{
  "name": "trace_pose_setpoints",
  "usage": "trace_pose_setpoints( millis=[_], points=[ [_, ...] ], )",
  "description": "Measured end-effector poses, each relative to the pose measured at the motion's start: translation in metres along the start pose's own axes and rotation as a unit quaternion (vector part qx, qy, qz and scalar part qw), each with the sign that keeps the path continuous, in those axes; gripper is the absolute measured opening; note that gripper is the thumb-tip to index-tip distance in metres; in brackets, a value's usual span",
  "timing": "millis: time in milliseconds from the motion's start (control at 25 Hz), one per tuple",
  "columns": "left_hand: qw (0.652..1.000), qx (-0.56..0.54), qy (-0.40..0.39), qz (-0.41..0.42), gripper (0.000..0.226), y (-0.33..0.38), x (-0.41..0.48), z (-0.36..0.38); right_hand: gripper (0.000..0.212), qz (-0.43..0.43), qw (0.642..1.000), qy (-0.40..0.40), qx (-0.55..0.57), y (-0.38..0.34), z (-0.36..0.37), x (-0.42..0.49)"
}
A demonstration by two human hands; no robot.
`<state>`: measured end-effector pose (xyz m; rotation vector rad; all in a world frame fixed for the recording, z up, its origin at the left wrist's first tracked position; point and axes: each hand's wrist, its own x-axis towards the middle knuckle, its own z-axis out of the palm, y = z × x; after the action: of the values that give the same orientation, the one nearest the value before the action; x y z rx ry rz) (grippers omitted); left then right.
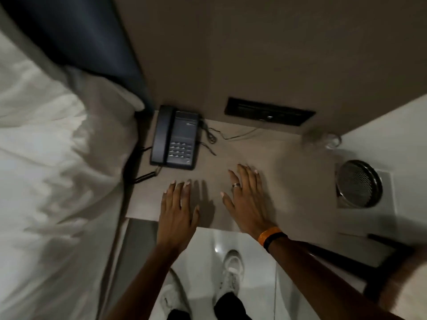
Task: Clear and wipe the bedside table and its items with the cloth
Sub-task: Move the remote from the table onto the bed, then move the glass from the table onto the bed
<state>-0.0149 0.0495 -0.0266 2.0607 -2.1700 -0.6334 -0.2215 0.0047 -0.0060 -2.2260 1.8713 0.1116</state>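
Note:
The bedside table point(288, 172) is a brown slab fixed to the wall beside the bed. A dark grey telephone point(174, 138) sits at its back left, its cords trailing over the top and down the left side. Two blurred clear glasses point(322, 138) stand at the back right corner. My left hand point(179, 209) hovers flat over the table's front edge, fingers spread, holding nothing. My right hand point(246, 197) lies palm down over the middle of the table, also empty, with a ring and an orange wristband. No cloth is in view.
The white bed point(46, 169) fills the left. A black switch panel point(269, 111) is set in the wall above the table. A round metal mesh bin point(358, 183) stands on the floor to the right. A dark chair frame point(379, 257) is at lower right. My white shoes point(231, 271) are below.

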Motion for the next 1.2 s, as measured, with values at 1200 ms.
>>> trace_pose_setpoints(
  millis=[1200],
  points=[
    [0.933, -0.303, -0.129, 0.142, 0.044, 0.257, 0.232, 0.096, 0.028, 0.195, 0.902, 0.130, 0.363, 0.257, 0.009, 0.064]
  ],
)
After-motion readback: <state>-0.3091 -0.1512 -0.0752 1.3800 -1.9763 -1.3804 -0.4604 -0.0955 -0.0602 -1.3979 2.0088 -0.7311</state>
